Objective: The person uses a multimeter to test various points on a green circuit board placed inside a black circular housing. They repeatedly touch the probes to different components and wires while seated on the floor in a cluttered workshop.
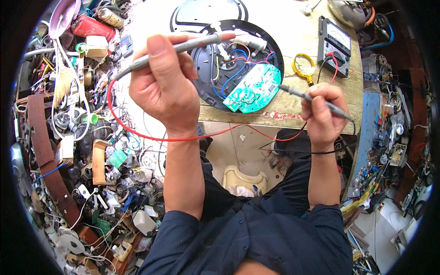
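My left hand [166,94] grips a grey test probe [190,44] with a red lead, its tip pointing right above a round black housing [275,48]. In that housing lie a green circuit board [257,87], coloured wires and a white plastic part [250,41]. Closed round a dark test probe [295,92] with a black lead, my right hand [324,114] is just right of the board. The dark probe's tip appears at the board's right edge; whether it touches, I cannot tell. Both leads run to an analog multimeter [333,48] at the right.
A yellow-rimmed magnifying glass [294,68] lies between housing and meter. Behind the housing is a dark round cover [176,20]. Heaps of parts, cables and boxes [98,162] crowd the left. A beige stool [245,176] stands below the wooden table [293,41]; more clutter lines the right.
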The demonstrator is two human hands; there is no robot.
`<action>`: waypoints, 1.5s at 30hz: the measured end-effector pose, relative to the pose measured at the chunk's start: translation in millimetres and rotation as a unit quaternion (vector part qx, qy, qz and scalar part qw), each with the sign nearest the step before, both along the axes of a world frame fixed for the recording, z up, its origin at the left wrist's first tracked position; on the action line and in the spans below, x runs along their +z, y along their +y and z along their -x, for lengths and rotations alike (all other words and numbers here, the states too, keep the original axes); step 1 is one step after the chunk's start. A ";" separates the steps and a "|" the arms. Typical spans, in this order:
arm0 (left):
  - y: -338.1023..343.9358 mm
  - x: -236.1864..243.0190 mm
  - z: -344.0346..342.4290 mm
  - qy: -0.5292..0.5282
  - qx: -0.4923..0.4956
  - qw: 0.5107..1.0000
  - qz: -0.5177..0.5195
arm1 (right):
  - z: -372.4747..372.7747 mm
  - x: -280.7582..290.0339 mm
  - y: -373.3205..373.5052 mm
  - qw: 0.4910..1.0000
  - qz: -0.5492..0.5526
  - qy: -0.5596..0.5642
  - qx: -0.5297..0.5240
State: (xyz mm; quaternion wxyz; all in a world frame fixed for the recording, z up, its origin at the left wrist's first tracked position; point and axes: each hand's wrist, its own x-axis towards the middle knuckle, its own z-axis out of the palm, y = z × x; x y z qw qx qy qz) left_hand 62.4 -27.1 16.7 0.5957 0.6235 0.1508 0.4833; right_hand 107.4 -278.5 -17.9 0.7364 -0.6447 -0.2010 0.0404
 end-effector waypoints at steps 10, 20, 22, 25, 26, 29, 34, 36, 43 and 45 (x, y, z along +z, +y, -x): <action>1.2 3.6 1.9 -0.017 0.019 0.999 0.029 | 7.3 1.0 -3.4 0.956 0.168 -0.220 0.094; 3.5 -0.5 3.5 -0.021 0.007 1.000 0.002 | 4.9 -0.1 -2.9 0.951 0.177 -0.241 0.080; 3.6 -0.6 3.9 -0.017 0.009 1.000 0.003 | 4.3 0.8 -1.9 0.949 0.185 -0.243 0.083; 4.3 -2.4 4.1 -0.020 0.012 1.000 0.009 | 3.3 0.4 -0.9 0.948 0.182 -0.248 0.083; 5.5 -2.7 5.0 -0.018 0.011 1.000 0.005 | 3.0 0.0 -0.1 0.948 0.177 -0.250 0.083; 7.5 -2.3 7.2 -0.007 0.022 1.000 0.002 | -1.9 1.2 6.9 0.939 0.165 -0.288 0.085; 9.0 -0.4 7.8 -0.002 0.047 0.999 0.013 | -2.6 -0.5 13.1 0.931 0.171 -0.308 0.094; 10.8 -1.4 9.5 0.005 0.055 0.998 0.009 | -1.7 -0.7 14.7 0.930 0.174 -0.309 0.098; 11.4 1.6 8.4 0.006 0.068 0.998 0.002 | 3.4 1.4 14.3 0.925 0.205 -0.298 0.117; 11.2 0.2 7.8 0.000 0.066 0.998 -0.002 | 3.4 0.9 14.3 0.924 0.203 -0.303 0.115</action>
